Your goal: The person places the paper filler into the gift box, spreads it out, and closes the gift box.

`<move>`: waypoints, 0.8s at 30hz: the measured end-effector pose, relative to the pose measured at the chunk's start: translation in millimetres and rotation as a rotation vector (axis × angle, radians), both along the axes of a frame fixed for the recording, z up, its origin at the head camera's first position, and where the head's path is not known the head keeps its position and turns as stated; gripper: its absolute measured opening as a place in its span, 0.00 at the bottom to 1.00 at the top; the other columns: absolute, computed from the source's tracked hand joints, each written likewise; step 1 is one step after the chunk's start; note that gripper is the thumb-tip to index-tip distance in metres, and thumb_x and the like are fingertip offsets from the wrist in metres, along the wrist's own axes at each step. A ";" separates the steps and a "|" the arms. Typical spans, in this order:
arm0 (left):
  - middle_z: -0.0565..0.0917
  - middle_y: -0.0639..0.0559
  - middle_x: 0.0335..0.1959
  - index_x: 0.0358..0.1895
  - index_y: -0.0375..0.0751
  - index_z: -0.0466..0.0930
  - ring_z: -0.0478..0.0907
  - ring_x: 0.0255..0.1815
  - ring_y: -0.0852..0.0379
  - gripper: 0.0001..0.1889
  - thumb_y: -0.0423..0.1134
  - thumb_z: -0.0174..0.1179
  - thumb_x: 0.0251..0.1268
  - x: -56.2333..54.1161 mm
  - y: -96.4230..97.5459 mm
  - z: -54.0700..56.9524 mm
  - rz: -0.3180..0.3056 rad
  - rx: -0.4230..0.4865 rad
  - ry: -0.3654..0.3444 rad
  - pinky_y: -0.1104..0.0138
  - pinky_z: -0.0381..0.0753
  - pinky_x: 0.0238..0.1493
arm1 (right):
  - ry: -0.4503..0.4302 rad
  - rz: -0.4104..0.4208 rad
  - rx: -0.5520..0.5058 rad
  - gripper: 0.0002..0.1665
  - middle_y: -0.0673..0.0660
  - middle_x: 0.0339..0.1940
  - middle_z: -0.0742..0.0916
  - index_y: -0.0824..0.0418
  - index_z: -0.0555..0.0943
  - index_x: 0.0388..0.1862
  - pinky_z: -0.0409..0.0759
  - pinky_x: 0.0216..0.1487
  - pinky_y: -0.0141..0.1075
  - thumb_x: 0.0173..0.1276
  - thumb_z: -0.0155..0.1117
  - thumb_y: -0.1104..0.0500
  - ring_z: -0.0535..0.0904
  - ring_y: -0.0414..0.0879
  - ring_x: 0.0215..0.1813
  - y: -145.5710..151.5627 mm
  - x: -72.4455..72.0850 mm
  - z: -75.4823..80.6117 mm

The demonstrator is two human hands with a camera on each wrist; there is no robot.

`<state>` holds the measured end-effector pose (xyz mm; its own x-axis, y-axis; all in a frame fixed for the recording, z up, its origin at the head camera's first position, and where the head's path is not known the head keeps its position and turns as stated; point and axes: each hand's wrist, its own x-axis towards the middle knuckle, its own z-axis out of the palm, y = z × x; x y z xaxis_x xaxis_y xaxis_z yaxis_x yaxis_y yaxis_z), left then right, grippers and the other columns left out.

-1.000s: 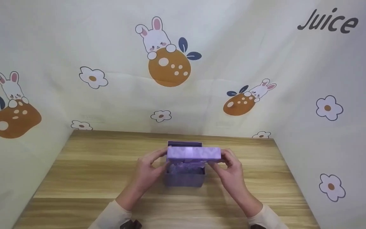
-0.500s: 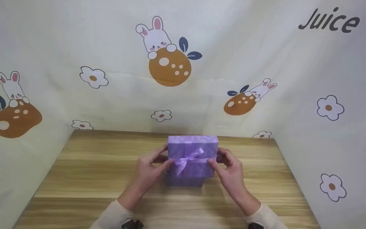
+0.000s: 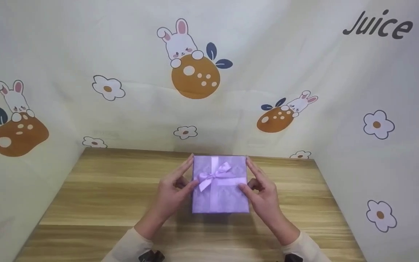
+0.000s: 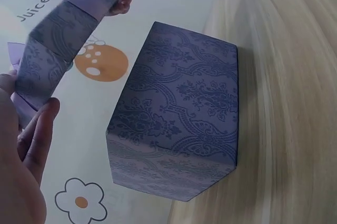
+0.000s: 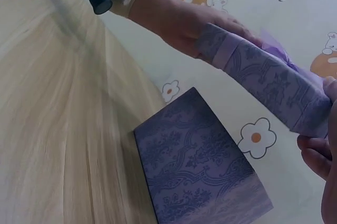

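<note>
A purple patterned box lid (image 3: 227, 196) with a ribbon bow (image 3: 213, 176) lies level between both hands in the head view. My left hand (image 3: 173, 193) grips its left side, thumb on top. On the opposite side my right hand (image 3: 266, 193) holds it the same way. Both wrist views show a gap between the lid (image 5: 268, 81) and the matching box base (image 4: 176, 97), which stands upright on the table. From the head view the base is almost wholly covered by the lid, and its inside is hidden.
The wood-grain table (image 3: 115, 189) extends around the box. A pale cloth (image 3: 140, 120) printed with rabbits, oranges and flowers rises behind and at both sides. Black devices (image 3: 151, 255) are strapped at the wrists.
The lid has turned from edge-on to level, its bow side now facing up, and it covers the box base from above. Both hands have kept hold of it, fingers reaching further along its sides.
</note>
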<state>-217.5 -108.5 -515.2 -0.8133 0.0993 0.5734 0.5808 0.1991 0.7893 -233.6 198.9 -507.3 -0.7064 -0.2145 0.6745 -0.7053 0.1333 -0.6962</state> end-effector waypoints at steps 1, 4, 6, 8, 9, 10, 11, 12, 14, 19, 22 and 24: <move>0.73 0.51 0.83 0.83 0.49 0.73 0.86 0.28 0.56 0.36 0.39 0.74 0.75 0.0 -1.0 -0.2 -0.013 0.004 -0.014 0.63 0.92 0.34 | -0.016 0.024 0.001 0.46 0.70 0.83 0.74 0.70 0.71 0.83 0.83 0.32 0.28 0.67 0.77 0.77 0.78 0.41 0.27 1.2 0.9 -0.3; 0.73 0.49 0.83 0.86 0.52 0.68 0.87 0.32 0.54 0.40 0.42 0.75 0.74 0.8 -5.2 -0.4 -0.068 0.011 -0.065 0.62 0.93 0.37 | -0.058 0.117 0.040 0.52 0.69 0.83 0.74 0.69 0.65 0.87 0.85 0.41 0.30 0.71 0.82 0.61 0.79 0.44 0.34 6.0 1.2 -0.7; 0.70 0.48 0.85 0.89 0.54 0.63 0.88 0.39 0.53 0.46 0.49 0.76 0.72 1.0 -8.5 -0.5 -0.119 -0.001 -0.103 0.60 0.93 0.42 | -0.096 0.199 0.064 0.62 0.68 0.82 0.74 0.68 0.59 0.90 0.86 0.50 0.32 0.69 0.85 0.48 0.79 0.46 0.40 9.8 0.2 -0.8; 0.65 0.47 0.88 0.91 0.55 0.55 0.88 0.48 0.50 0.55 0.59 0.78 0.67 0.8 -11.1 0.4 -0.172 -0.039 -0.136 0.56 0.93 0.50 | -0.134 0.284 0.092 0.74 0.67 0.85 0.69 0.66 0.52 0.92 0.85 0.58 0.34 0.63 0.86 0.38 0.80 0.48 0.47 13.7 -1.4 -0.7; 0.63 0.47 0.89 0.92 0.56 0.52 0.87 0.53 0.49 0.60 0.63 0.79 0.63 0.9 -12.2 1.2 -0.190 -0.066 -0.155 0.53 0.93 0.54 | -0.153 0.327 0.104 0.79 0.67 0.88 0.65 0.65 0.48 0.93 0.84 0.63 0.36 0.60 0.87 0.36 0.81 0.50 0.51 15.6 -1.9 -0.5; 0.59 0.48 0.91 0.93 0.57 0.48 0.85 0.62 0.46 0.64 0.67 0.79 0.59 1.3 -13.4 1.9 -0.197 -0.106 -0.170 0.47 0.89 0.62 | -0.168 0.361 0.120 0.83 0.67 0.89 0.62 0.64 0.44 0.94 0.83 0.66 0.36 0.58 0.88 0.35 0.81 0.51 0.54 17.3 -2.3 -0.4; 0.53 0.51 0.92 0.93 0.59 0.45 0.80 0.70 0.43 0.68 0.70 0.80 0.55 1.9 -14.3 3.2 -0.198 -0.149 -0.186 0.42 0.84 0.68 | -0.179 0.394 0.135 0.85 0.66 0.92 0.55 0.64 0.41 0.94 0.83 0.68 0.37 0.56 0.89 0.36 0.81 0.53 0.57 18.9 -2.6 0.0; 0.50 0.53 0.93 0.93 0.61 0.42 0.76 0.76 0.41 0.72 0.71 0.82 0.52 2.7 -15.2 4.4 -0.200 -0.185 -0.206 0.37 0.78 0.73 | -0.188 0.421 0.151 0.87 0.66 0.94 0.50 0.63 0.39 0.94 0.82 0.70 0.39 0.55 0.90 0.39 0.81 0.55 0.60 20.4 -2.8 0.2; 0.44 0.57 0.93 0.93 0.66 0.37 0.62 0.86 0.38 0.76 0.70 0.85 0.46 4.4 -17.1 5.5 -0.194 -0.254 -0.238 0.31 0.63 0.79 | -0.218 0.449 0.179 0.90 0.64 0.94 0.42 0.62 0.35 0.94 0.80 0.74 0.40 0.53 0.93 0.46 0.80 0.57 0.66 22.8 -2.0 1.1; 0.35 0.60 0.92 0.92 0.69 0.29 0.42 0.92 0.42 0.85 0.68 0.90 0.36 5.2 -18.5 4.8 -0.180 -0.369 -0.278 0.34 0.50 0.83 | -0.290 0.398 0.230 0.90 0.62 0.94 0.41 0.60 0.35 0.94 0.75 0.79 0.41 0.51 0.94 0.63 0.77 0.57 0.75 25.9 -0.6 2.3; 0.33 0.61 0.92 0.92 0.67 0.28 0.41 0.92 0.43 0.86 0.70 0.88 0.36 2.3 -17.1 2.3 -0.166 -0.406 -0.292 0.37 0.50 0.85 | -0.291 0.311 0.275 0.87 0.61 0.95 0.49 0.59 0.39 0.94 0.74 0.80 0.42 0.51 0.94 0.63 0.78 0.55 0.71 26.2 -2.7 1.9; 0.34 0.61 0.92 0.92 0.66 0.29 0.42 0.92 0.42 0.85 0.70 0.88 0.38 -1.5 -16.7 -0.2 -0.157 -0.406 -0.308 0.36 0.51 0.85 | -0.279 0.248 0.305 0.86 0.62 0.94 0.55 0.58 0.43 0.95 0.71 0.82 0.50 0.51 0.95 0.61 0.79 0.57 0.69 25.2 -6.2 1.5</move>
<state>-219.0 -125.2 -515.4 -0.8954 0.3973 0.2010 0.3819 0.4533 0.8054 -239.8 224.1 -505.8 -0.7541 -0.5580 0.3464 -0.5335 0.2127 -0.8186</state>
